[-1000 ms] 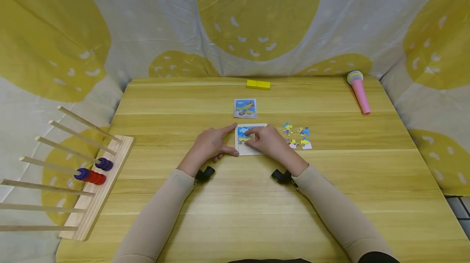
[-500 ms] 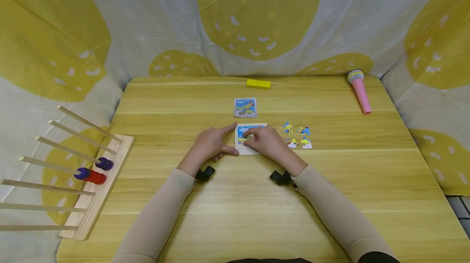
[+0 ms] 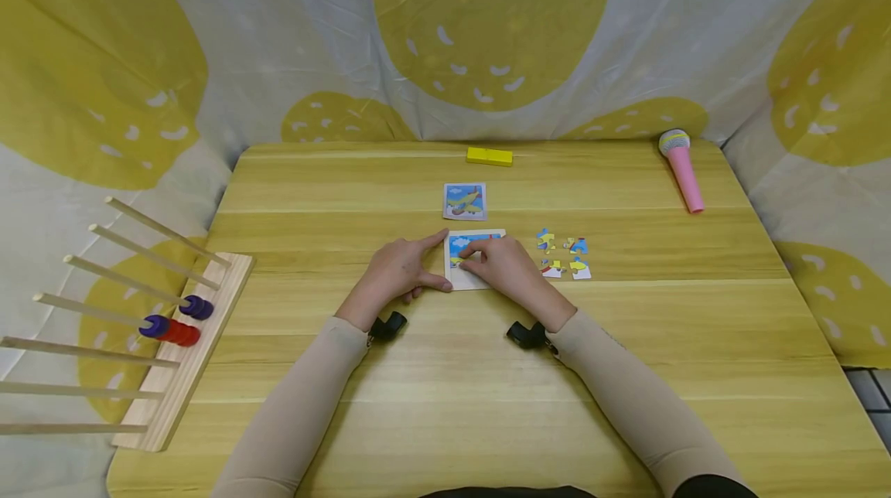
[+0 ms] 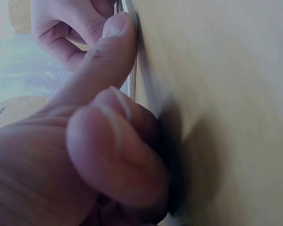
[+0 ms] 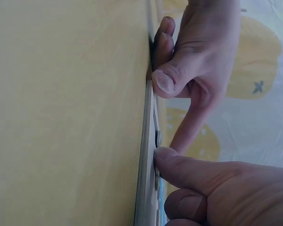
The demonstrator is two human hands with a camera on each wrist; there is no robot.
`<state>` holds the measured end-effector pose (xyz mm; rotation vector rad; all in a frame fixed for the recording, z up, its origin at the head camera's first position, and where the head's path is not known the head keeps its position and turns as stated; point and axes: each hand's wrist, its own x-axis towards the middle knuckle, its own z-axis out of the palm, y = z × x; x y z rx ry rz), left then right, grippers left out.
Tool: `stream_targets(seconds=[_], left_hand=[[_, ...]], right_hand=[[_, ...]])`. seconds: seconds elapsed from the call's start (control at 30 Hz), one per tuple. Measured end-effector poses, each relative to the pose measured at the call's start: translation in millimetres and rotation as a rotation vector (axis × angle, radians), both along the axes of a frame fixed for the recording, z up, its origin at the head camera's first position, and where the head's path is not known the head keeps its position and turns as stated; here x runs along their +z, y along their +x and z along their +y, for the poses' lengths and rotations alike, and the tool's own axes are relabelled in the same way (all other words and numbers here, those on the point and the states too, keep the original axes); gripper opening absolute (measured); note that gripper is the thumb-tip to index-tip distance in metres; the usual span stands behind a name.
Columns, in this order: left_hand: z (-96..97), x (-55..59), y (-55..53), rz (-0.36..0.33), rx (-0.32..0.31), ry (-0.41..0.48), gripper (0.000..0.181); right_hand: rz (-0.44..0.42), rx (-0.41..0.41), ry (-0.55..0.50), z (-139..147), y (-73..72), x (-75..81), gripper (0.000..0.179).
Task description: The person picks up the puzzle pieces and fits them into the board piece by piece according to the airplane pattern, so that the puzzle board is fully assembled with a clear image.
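A small jigsaw puzzle tray [image 3: 462,281] with a pale border lies in the middle of the wooden table, its upper part filled with sky-blue picture. My left hand [image 3: 395,269] steadies its left side, index finger at the far corner and thumb at the near corner; the other fingers are tucked under. Over the tray, my right hand [image 3: 506,260] pinches a puzzle piece between thumb and index finger, and the fingers mostly hide it. In the right wrist view the right thumb [image 5: 167,159] presses at a slightly raised piece [image 5: 157,176] on the tray's surface.
Several loose puzzle pieces [image 3: 580,269] lie right of the tray. Behind it is an airplane picture card [image 3: 465,202], then a yellow block [image 3: 489,157]. A pink toy microphone [image 3: 684,173] lies at back right; a wooden peg rack [image 3: 188,382] with purple and red beads stands left.
My right hand has shifted slightly left and toward me over the tray, still pinching the piece. The left hand holds its place at the tray's left side.
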<state>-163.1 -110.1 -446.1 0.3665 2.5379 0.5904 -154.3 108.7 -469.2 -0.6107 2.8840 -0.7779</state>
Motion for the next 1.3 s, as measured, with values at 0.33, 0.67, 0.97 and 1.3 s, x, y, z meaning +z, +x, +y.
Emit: stream_targets(seconds=[0.33,0.67,0.97,1.3], left_hand=[[-1.1,-0.4,0.7,0.006,-0.005,0.008,0.106],[-1.6,-0.6,-0.1,-0.008,0.002,0.001,0.107],[-1.3,-0.3,-0.5,-0.005,0.000,0.001,0.105],[-0.4,-0.1,-0.9,-0.005,-0.006,-0.006,0.105]], right_hand=[[0.025,-0.012,0.039,-5.3,3.2,6.0,0.017],[-0.076,-0.012,-0.007,-2.3,1.0,5.9,0.021],[-0.120,0.018,-0.029,4.1,-1.3,8.3,0.024],[-0.245,0.022,-0.102,5.9,-0.6,8.7,0.024]])
